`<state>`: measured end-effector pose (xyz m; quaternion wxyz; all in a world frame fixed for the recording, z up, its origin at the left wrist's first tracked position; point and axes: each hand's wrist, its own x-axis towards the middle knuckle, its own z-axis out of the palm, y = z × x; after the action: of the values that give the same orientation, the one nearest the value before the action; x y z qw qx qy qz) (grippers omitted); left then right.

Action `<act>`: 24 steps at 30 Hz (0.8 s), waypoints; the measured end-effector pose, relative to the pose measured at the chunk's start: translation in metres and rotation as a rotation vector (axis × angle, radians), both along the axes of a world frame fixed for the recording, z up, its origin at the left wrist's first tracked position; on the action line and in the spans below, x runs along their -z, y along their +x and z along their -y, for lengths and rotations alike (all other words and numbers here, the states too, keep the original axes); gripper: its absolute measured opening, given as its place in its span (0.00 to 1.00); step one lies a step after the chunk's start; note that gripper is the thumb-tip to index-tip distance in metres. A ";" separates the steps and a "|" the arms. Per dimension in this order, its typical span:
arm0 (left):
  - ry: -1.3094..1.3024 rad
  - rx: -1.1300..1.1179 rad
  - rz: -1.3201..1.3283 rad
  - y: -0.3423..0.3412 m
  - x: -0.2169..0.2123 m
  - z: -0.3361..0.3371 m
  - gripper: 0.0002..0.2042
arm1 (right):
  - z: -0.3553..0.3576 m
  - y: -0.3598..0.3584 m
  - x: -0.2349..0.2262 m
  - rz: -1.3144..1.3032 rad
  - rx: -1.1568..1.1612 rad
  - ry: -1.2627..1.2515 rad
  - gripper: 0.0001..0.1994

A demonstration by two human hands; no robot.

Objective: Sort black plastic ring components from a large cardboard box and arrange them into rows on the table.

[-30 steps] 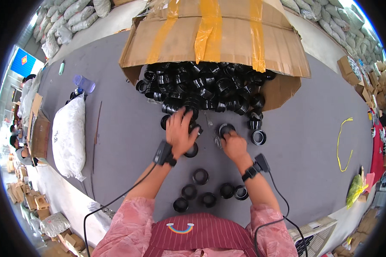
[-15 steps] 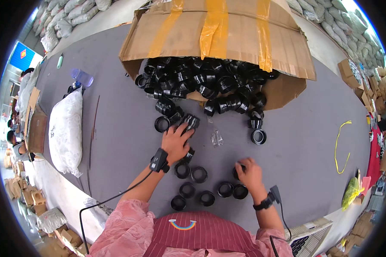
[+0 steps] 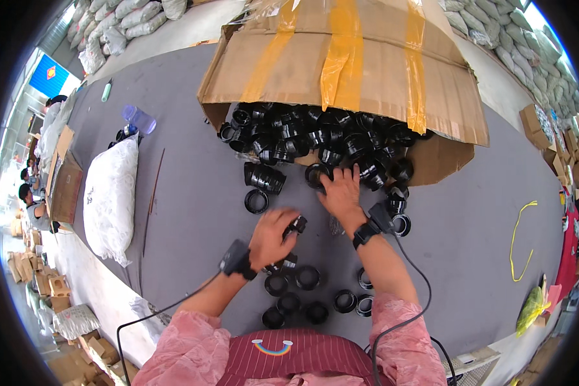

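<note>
Right hand (image 3: 342,193) moved up, open on ring pile (image 3: 315,138); left hand (image 3: 271,237) grips black ring (image 3: 295,225)

A single head-worn fisheye camera looks steeply down from above the person's chest onto a grey floor mat (image 3: 193,161), facing forward toward an overturned cardboard box (image 3: 341,71). The left hand (image 3: 271,237) and right hand (image 3: 342,194) sit near the centre of the frame, close below the lens, with both forearms entering from the lower edge. Beyond the hands the box fills the upper middle; straight edges bow toward the dark circular rim. No second view shares the scene.
</note>
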<state>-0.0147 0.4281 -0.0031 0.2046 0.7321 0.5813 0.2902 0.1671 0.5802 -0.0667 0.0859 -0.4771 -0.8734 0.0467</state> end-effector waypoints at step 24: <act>0.034 -0.286 -0.547 -0.037 0.029 -0.078 0.20 | 0.017 0.050 -0.029 -0.013 0.137 0.173 0.22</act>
<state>-0.0512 0.5056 -0.0317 -0.0149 0.6972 0.7070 0.1178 0.2171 0.5632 -0.0374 0.1355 -0.5260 -0.8390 -0.0318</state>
